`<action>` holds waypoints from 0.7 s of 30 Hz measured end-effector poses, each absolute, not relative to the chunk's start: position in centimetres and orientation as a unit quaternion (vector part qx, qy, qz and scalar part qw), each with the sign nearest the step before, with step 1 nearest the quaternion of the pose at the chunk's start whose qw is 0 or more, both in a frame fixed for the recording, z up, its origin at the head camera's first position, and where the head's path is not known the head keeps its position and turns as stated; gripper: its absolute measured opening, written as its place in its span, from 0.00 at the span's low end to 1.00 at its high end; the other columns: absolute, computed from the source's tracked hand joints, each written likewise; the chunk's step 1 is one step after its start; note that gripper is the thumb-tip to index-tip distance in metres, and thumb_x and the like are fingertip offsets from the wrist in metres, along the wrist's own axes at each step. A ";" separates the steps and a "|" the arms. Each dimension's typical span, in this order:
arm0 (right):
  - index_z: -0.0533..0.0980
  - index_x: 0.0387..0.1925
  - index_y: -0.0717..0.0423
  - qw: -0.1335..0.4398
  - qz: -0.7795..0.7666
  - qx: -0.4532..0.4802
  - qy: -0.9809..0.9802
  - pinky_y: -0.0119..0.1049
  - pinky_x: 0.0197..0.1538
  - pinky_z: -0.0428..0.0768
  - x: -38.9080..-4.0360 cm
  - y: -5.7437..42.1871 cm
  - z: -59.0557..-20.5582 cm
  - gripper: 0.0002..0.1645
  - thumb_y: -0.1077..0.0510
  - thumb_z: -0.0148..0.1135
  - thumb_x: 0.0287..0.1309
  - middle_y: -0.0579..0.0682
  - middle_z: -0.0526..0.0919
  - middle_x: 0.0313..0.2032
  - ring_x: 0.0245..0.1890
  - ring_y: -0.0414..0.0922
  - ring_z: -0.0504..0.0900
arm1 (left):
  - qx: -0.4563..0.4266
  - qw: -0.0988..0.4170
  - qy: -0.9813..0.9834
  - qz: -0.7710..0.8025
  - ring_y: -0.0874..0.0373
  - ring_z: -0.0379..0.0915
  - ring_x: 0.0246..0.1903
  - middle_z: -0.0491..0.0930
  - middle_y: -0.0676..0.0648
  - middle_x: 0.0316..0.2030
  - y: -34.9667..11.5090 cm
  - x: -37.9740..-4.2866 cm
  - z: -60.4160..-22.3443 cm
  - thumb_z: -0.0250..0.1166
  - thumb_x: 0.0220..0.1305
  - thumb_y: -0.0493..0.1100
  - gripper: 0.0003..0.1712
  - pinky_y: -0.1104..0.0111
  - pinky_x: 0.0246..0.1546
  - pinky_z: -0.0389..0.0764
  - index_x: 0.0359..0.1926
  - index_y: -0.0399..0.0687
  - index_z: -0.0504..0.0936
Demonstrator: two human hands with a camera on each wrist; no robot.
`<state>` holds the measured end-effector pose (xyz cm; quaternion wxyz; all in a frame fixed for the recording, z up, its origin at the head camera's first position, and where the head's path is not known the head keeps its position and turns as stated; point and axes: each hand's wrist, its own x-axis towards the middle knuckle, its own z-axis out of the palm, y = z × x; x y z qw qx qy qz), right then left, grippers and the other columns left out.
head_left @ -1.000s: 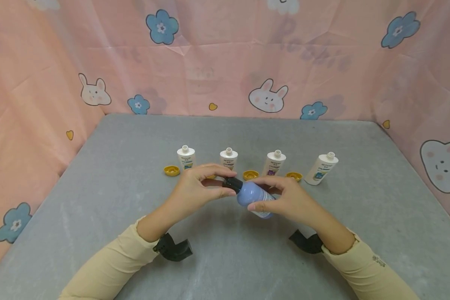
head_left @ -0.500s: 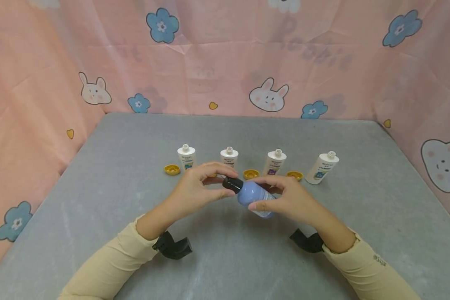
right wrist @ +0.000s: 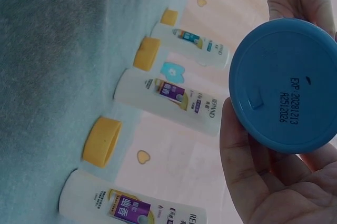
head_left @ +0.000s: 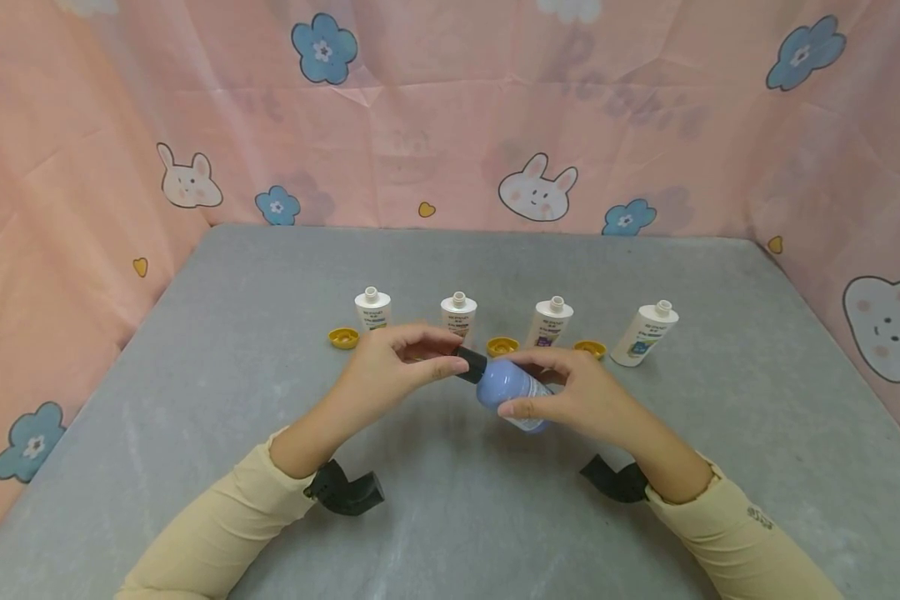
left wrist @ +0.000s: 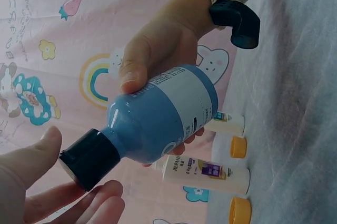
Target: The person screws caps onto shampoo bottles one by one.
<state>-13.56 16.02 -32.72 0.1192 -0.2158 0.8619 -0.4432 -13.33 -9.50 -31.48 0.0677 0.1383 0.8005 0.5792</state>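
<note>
A periwinkle-blue plastic bottle (head_left: 504, 383) with a black cap (head_left: 472, 364) is held tilted above the table, its cap pointing up and left. My right hand (head_left: 581, 400) grips the bottle's body, thumb on the near side and fingers behind it. The cap lies between the thumb and fingers of my left hand (head_left: 397, 362); in the left wrist view its fingertips (left wrist: 51, 133) are at the cap's end and a finger passes under it. The round blue bottle base (right wrist: 287, 87) with a printed date faces the right wrist view.
Beyond the hands stand several white bottles, uncapped, among them the leftmost bottle (head_left: 372, 310) and the rightmost bottle (head_left: 643, 335). Yellow caps (head_left: 343, 337) lie beside them on the grey table (head_left: 270, 275). A pink patterned curtain (head_left: 435, 108) hangs around the back and sides.
My left thumb and fingers have shifted on the black cap, the thumb now slightly higher along its side. My right hand and the bottle stay nearly in place.
</note>
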 end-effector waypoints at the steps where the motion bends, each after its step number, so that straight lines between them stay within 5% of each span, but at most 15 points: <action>1: 0.80 0.56 0.56 0.119 -0.442 -0.216 0.862 0.44 0.53 0.81 -13.6 16.0 -32.7 0.31 0.48 0.76 0.52 0.52 0.84 0.49 0.46 0.46 0.80 | 0.136 0.069 0.803 0.576 0.60 0.86 0.42 0.88 0.50 0.46 -9.5 -13.3 -31.5 0.75 0.57 0.45 0.17 0.66 0.46 0.86 0.48 0.48 0.87; 21: 0.81 0.54 0.53 0.111 -0.441 -0.225 0.862 0.40 0.52 0.81 -13.6 16.1 -32.8 0.28 0.48 0.76 0.51 0.48 0.85 0.47 0.45 0.44 0.80 | 0.209 0.074 0.780 0.585 0.51 0.86 0.47 0.84 0.42 0.52 -9.6 -13.2 -31.4 0.73 0.57 0.33 0.19 0.69 0.44 0.87 0.51 0.39 0.85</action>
